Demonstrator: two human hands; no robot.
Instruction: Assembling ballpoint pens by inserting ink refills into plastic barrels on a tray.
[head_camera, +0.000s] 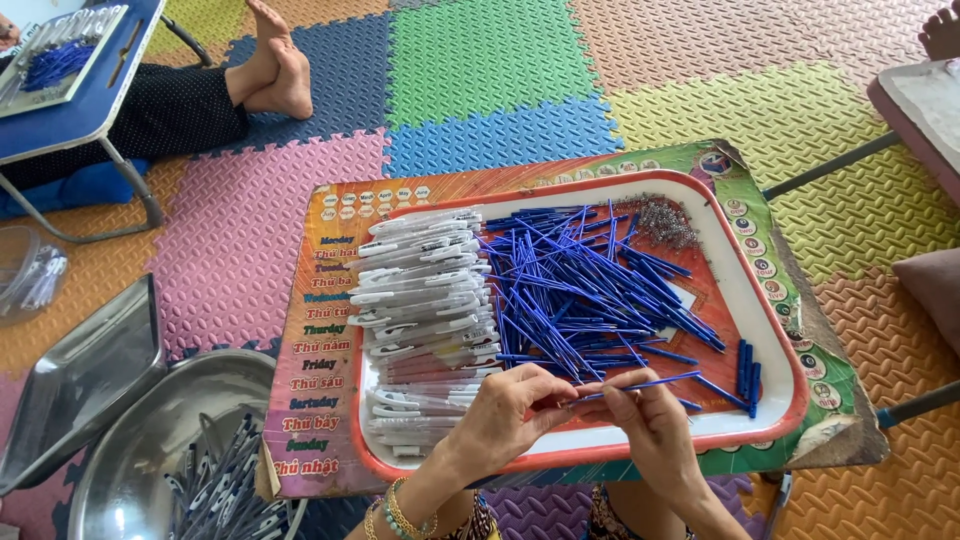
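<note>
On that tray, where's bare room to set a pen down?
Free: the tray floor along its right rim, between the blue refill pile and the few refills at the right. Crowded: the clear barrels fill the left, springs the far corner, both hands the near edge.
</note>
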